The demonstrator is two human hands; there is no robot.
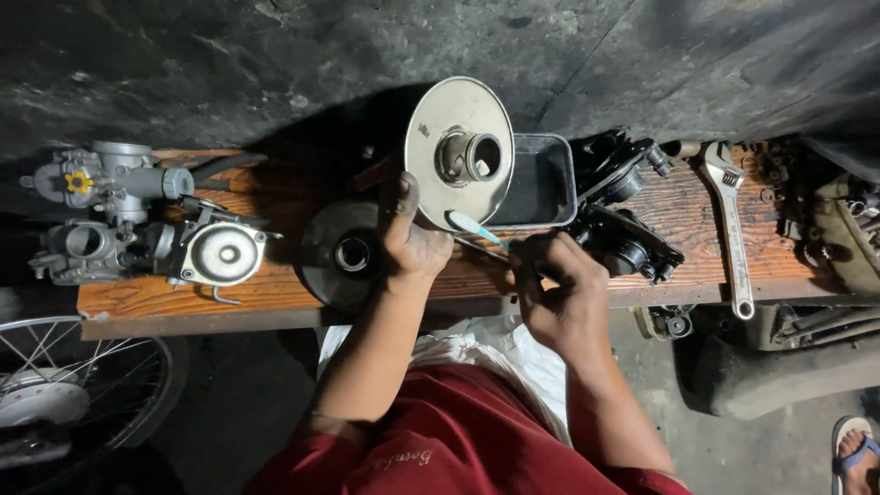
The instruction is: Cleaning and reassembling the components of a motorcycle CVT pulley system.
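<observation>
Here, a long wooden bench [275, 289] carries engine parts. A silver pulley disc [458, 151] stands tilted on edge at mid-bench, hub bore facing the camera; the left hand [410, 240] closes on its lower rim from below. The right hand [559, 298], just right, pinches a toothbrush [477, 227], long axis slanting up-left, head touching the disc's lower edge. Behind, a dark metal tray [541, 183]; contents not discernible. Carburetors [110, 211] far left, adjustable wrench [731, 229] right.

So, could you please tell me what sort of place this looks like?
Probably a small motorcycle repair workshop: carburetors and an adjustable wrench lie on a worn wooden bench, a spoked wheel stands beside it, and the left hand steadies a metal pulley disc.
</observation>
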